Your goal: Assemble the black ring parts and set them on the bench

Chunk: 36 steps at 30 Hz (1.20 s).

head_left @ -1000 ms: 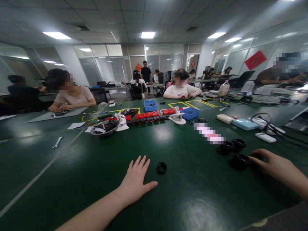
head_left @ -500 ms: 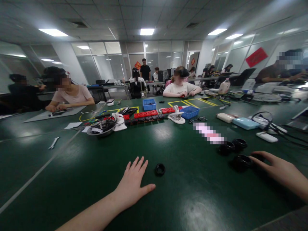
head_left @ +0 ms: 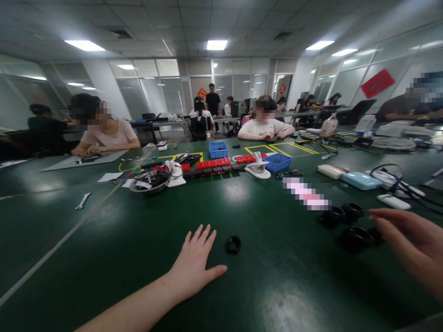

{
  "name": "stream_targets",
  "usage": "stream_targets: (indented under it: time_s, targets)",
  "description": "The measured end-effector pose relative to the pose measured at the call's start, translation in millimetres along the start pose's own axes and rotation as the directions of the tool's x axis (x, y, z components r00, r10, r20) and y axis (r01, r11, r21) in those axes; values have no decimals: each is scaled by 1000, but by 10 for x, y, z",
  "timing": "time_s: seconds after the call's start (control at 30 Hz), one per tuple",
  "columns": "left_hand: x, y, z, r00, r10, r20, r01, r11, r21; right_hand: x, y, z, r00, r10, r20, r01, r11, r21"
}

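Lying nr blk rings point(head_left: 353, 243): wht case point(head_left: 393, 202), blu box point(head_left: 362, 180)

One ring point(head_left: 234, 251) lies left of the clustered rings point(head_left: 352, 243).

No text is legible; a far red diamond sign point(head_left: 202, 93) shows blurred marks

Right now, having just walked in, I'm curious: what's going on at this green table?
Someone's left hand is spread palm-down on the green table, holding nothing, with a single black ring lying just to its right. Their right hand is beside a group of similar black rings; whether it touches one is hard to tell. Across the table, a person in a white top has both arms resting near the edge.
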<state>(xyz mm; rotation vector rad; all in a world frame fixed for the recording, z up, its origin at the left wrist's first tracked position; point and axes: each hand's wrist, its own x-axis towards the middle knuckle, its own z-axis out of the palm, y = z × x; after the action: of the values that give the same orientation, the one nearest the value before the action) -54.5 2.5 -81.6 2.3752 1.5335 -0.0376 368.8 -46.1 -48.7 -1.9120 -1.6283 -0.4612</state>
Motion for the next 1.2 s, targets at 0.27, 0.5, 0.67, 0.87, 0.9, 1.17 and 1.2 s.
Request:
stream_targets:
  time_s: [0.27, 0.5, 0.67, 0.87, 0.9, 1.17, 1.2]
  targets:
    - [7, -10, 24, 999, 14, -34, -13, 1000, 20, 129, -1929, 462, 691, -650, 316, 506, 747, 430]
    - [17, -11, 35, 999, 31, -35, -30, 999, 34, -89, -2285, 891, 522, -697, 492, 514, 717, 471]
    - [24, -16, 45, 999, 27, -43, -26, 999, 29, -106, -2280, 989, 586, -636, 501, 518, 770, 372]
    - [19, -25, 44, 999, 31, -38, -31, 999, 11, 132, -2069, 1087, 749, -430, 504, 445, 890, 97]
    - [17, -24, 40, 999, 32, -36, -32, 999, 7, 178, -2010, 1083, 769, -391, 505, 427, 903, 49]
    - [-22, 3, -11, 1000, 14, 8, -14, 1000, 7, 315, -1514, 957, 810, -98, 577, 283, 929, -239]
    - [-25, 4, -9, 1000, 17, 6, -17, 1000, 12, 310, -1468, 935, 801, -79, 593, 277, 927, -251]
